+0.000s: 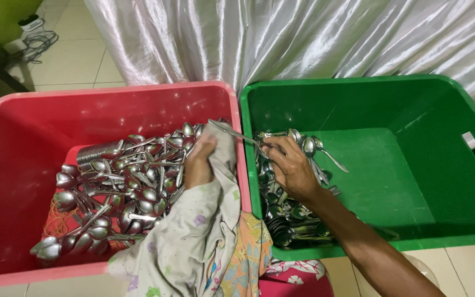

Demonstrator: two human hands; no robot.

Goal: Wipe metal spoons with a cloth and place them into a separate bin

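The right hand (292, 168) reaches into the green plastic crate (413, 99), its fingers (273, 147) pinched on the handle of a steel spoon (232, 132). The spoon's long axis runs up and to the left from those fingers, crossing above the wall shared with the red plastic crate (23, 143), so its far end lies over toward the left hand (199, 162). The left hand's fingers are clenched on a pale printed cloth (193, 231), which drapes down over the red crate's near edge; the spoon's far end sits just above and beside these fingers, touching or nearly touching the cloth, though contact is hard to tell. The left hand is the nearer one to that end, the right to the handle end. Directly below the right fingers lies a pile of spoons (287, 220) in the green crate. To the left of the left fingers a larger heap of spoons (122, 187) fills the red crate. Behind both crates hangs a shiny silver curtain (281, 38).
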